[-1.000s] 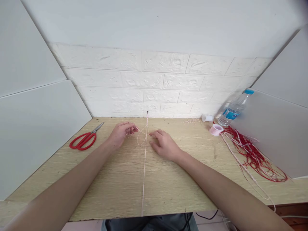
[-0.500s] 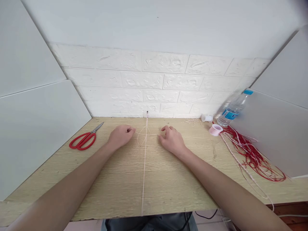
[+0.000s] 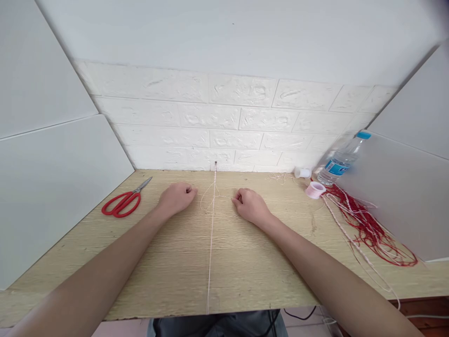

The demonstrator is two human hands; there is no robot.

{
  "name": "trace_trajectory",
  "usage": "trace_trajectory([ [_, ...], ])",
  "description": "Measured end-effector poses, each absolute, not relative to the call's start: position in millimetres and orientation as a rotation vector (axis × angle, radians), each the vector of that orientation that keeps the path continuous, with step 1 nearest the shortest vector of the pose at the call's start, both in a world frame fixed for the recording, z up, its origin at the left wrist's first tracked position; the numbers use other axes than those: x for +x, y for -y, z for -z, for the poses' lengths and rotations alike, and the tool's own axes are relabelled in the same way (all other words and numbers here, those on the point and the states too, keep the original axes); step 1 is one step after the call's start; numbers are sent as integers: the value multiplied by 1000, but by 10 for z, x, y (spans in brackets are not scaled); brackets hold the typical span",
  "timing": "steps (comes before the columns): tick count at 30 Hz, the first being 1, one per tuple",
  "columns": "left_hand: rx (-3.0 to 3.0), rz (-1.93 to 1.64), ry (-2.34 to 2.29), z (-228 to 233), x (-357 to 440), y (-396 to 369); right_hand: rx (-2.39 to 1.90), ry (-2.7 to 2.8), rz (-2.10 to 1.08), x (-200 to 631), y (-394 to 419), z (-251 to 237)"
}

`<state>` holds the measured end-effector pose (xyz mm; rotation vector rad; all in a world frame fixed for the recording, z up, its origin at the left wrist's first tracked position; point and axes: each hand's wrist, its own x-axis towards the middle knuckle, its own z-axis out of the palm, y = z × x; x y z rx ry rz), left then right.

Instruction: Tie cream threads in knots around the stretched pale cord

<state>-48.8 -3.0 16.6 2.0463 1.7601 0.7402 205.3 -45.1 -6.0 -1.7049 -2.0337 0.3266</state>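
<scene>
A pale pink cord [image 3: 211, 248] runs taut down the table from a small dark fixing point [image 3: 215, 163] at the foot of the wall to the front edge. Near its top, a thin cream thread [image 3: 201, 202] forms loose loops around and across the cord. My left hand [image 3: 178, 197] rests left of the cord, thumb and finger pinched at the thread's left side. To the right, my right hand [image 3: 250, 204] has its fingertips closed on the thread's other end. The thread is very fine where it meets each hand.
Red-handled scissors [image 3: 122, 204] lie at the left. Along the right stand a water bottle [image 3: 337, 164], a white spool [image 3: 302, 173] and a pink thread spool [image 3: 315, 189]. A bundle of red cords [image 3: 372, 229] lies beside a white panel [image 3: 414, 187].
My right hand's fingers have closed from a spread pose onto the thread. The left hand stays nearly in place, and the loops around the cord have shifted slightly.
</scene>
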Motion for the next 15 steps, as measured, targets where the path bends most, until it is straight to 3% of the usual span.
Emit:
trace_trajectory([
  [10, 2063, -757, -1734, -147, -505, 15, -1708, 1953, -391, 2071, 412, 98],
  [15, 2115, -550, -1846, -202, -479, 45, -1680, 1894, -450, 2104, 378, 104],
])
